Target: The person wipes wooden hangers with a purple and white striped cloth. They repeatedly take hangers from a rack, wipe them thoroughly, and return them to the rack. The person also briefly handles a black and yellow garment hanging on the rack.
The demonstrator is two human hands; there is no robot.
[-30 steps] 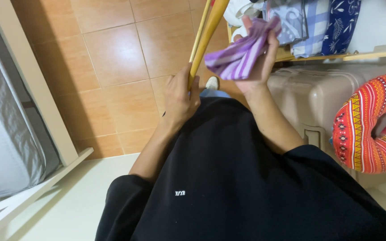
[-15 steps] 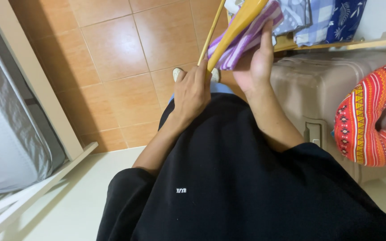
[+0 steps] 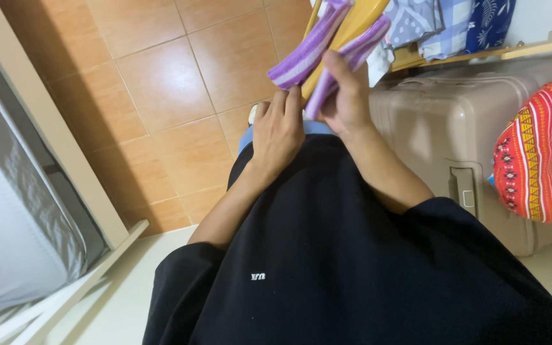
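Observation:
A purple striped cloth is draped over a yellow wooden hanger held up in front of me. My left hand grips the lower end of the hanger, fingers touching the cloth's left fold. My right hand pinches the right fold of the cloth against the hanger. Both arms come out of black sleeves.
A beige hard suitcase lies at the right, with a red patterned neck pillow on it. Blue and grey folded fabrics sit on a wooden shelf behind. Orange floor tiles lie below; a white frame and grey mattress stand at left.
The cloth went from bunched in my right hand to draped over the hanger in two folds. Both hands rose and came closer together on the hanger.

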